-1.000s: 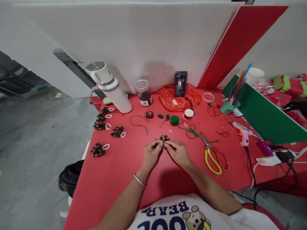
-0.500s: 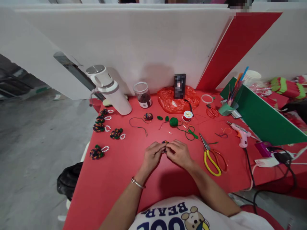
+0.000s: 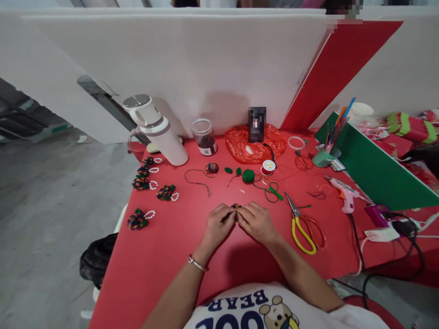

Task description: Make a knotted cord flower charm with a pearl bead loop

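Between my fingertips is a small dark, multicoloured yarn piece (image 3: 236,207), mostly covered by the fingers. My left hand (image 3: 219,222) pinches it from the left, and my right hand (image 3: 254,221) pinches it from the right. Beyond the hands lie a green yarn ball (image 3: 248,176), two green leaf shapes (image 3: 228,170), a multicoloured yarn ball (image 3: 211,167) with a loose tail, and a green-handled crochet hook (image 3: 275,193). Yellow-handled scissors (image 3: 303,233) rest to the right of my right hand. Several yarn flowers with white bead loops (image 3: 137,220) sit along the table's left side.
A white thermos (image 3: 168,141), a clear jar (image 3: 204,137) and a red plastic bag (image 3: 236,144) stand along the white partition (image 3: 192,64). At right are a pink glue gun (image 3: 347,196), a red thread spool (image 3: 268,167), a pen cup (image 3: 324,157) and a power strip (image 3: 380,235) with cables.
My fingertips have shifted slightly on the yarn piece, with the hands still close together. The other things on the table stay in place; the view has tilted slightly.
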A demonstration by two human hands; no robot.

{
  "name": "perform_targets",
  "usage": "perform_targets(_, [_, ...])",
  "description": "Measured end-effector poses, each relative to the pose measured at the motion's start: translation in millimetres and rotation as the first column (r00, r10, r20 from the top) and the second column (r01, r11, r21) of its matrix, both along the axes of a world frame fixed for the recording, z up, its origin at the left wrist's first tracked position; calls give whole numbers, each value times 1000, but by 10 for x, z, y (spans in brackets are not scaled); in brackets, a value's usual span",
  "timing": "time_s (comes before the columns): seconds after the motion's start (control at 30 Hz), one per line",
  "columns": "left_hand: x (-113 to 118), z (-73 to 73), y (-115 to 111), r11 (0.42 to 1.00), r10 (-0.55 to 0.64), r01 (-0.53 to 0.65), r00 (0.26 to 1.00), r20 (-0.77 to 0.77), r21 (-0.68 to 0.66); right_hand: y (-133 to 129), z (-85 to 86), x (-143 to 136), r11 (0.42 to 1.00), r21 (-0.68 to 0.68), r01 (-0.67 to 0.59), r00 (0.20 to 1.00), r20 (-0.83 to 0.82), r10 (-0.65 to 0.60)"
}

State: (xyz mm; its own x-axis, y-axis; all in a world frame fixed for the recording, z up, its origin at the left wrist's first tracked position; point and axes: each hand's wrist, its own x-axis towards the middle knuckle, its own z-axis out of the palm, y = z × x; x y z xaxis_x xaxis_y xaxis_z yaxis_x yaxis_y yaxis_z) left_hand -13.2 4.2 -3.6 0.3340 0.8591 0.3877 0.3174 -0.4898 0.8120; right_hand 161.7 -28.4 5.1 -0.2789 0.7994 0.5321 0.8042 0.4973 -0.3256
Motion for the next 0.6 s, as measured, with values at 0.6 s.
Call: perform_targets(0.6, [29,-7,-22,992,51,-56,998,48,110,4,-38,-27,990,-124,-67,948,-317,24])
